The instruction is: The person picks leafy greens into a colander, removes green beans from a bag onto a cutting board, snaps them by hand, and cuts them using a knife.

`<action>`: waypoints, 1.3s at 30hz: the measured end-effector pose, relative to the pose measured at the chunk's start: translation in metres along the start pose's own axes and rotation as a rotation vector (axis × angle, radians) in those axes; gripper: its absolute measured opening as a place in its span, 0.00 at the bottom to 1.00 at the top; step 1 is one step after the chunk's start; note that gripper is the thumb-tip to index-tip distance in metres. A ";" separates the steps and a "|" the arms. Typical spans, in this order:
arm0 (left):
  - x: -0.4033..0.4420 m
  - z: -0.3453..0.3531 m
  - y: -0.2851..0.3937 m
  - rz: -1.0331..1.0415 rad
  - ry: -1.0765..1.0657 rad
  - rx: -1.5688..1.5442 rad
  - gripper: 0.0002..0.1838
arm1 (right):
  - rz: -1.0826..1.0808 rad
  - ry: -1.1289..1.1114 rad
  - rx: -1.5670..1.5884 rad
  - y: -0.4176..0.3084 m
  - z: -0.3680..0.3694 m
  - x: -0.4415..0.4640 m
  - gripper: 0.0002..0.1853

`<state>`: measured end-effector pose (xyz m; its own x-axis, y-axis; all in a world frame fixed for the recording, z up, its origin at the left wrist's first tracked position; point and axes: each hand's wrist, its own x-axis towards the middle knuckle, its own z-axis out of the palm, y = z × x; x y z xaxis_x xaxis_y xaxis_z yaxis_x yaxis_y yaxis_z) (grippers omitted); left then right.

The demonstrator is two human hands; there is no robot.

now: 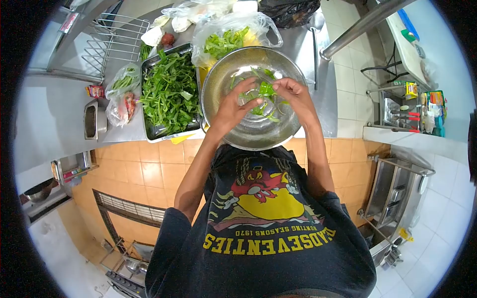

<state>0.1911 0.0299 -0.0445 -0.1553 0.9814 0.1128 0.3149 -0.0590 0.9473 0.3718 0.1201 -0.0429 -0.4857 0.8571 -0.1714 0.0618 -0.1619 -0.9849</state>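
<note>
Steel colander [214, 79] directly ahead at twelve, loose green leaves [271, 117] on its floor. Over it, my right hand [279, 88] pinches a green sprig [267, 89]; my left hand [252, 94] is beside it, thumb and fingers apart.

Taking the colander as centre: heaped greens [169, 89] in a dark tray [182, 48] at nine, close by. Beyond, a small plastic bag [118, 110] and a metal pan [92, 122]; wire rack [112, 44] at ten. Bag of cut greens [224, 44] at eleven, crowding the rim; black bag [289, 14] at twelve to one. Metal pole [360, 30] slants across at two.

Worktop [325, 111] shows a bare strip at three, then its edge. Near edge at six runs under the colander.

My left palm is turned from view; whether its fingers touch leaves, I cannot tell. Far bags blur together.
</note>
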 end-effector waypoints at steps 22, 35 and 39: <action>0.005 -0.034 -0.038 -0.126 0.199 -0.034 0.12 | -0.156 -0.056 -0.603 0.032 -0.010 0.006 0.09; -0.003 -0.038 -0.019 -0.153 0.217 0.160 0.10 | -0.363 -0.304 -0.938 0.074 0.013 0.016 0.08; -0.006 -0.031 -0.035 -0.108 0.193 0.078 0.10 | -0.009 -0.385 -0.378 0.037 -0.002 0.020 0.07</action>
<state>0.1516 0.0206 -0.0684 -0.3654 0.9279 0.0745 0.3570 0.0658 0.9318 0.3665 0.1322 -0.0827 -0.7679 0.6048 -0.2110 0.3309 0.0924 -0.9391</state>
